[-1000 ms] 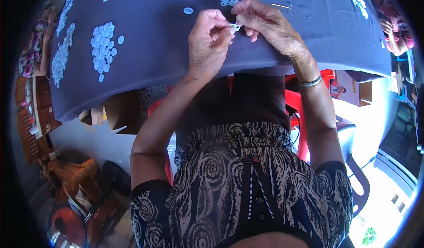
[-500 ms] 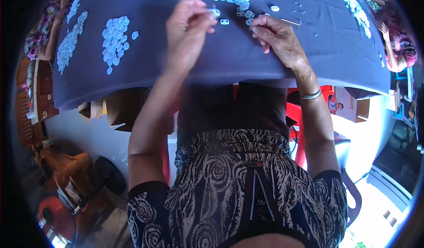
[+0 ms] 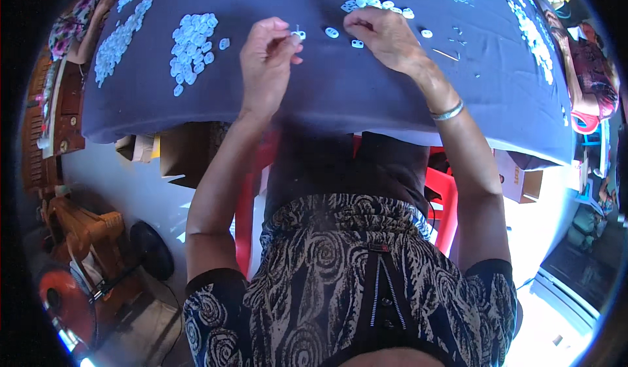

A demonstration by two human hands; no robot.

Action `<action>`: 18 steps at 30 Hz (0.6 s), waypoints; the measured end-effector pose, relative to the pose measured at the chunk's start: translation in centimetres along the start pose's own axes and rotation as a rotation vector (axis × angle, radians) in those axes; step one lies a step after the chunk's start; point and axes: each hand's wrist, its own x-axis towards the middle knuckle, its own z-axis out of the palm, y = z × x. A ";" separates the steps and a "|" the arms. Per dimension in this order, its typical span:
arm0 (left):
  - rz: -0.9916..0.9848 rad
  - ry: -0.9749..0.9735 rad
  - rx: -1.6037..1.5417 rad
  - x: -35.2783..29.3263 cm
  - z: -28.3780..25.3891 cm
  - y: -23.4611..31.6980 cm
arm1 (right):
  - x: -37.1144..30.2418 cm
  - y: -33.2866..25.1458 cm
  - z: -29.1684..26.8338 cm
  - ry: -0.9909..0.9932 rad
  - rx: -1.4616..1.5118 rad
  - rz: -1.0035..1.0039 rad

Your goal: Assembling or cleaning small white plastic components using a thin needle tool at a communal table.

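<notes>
White plastic piece (image 3: 299, 34) sits pinched between the fingertips of the left hand (image 3: 263, 68) over the worktop (image 3: 320, 89), its long axis roughly left to right. The right hand (image 3: 392, 38) is farther right, at the near edge of a pile (image 3: 360, 2); I cannot tell whether it grips anything. One loose oval (image 3: 331, 33) lies between them, nearer the right.
</notes>
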 end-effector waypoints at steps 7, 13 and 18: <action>0.008 0.003 0.032 -0.9 0.5 -1.1 | 2.3 -0.5 1.8 -0.103 -0.191 -0.018; -0.006 0.021 0.052 -0.7 1.6 -0.6 | 1.9 -0.8 2.4 -0.063 -0.221 -0.126; -0.008 -0.017 -0.017 -0.4 3.9 0.1 | 0.2 -0.3 0.4 0.014 0.005 -0.075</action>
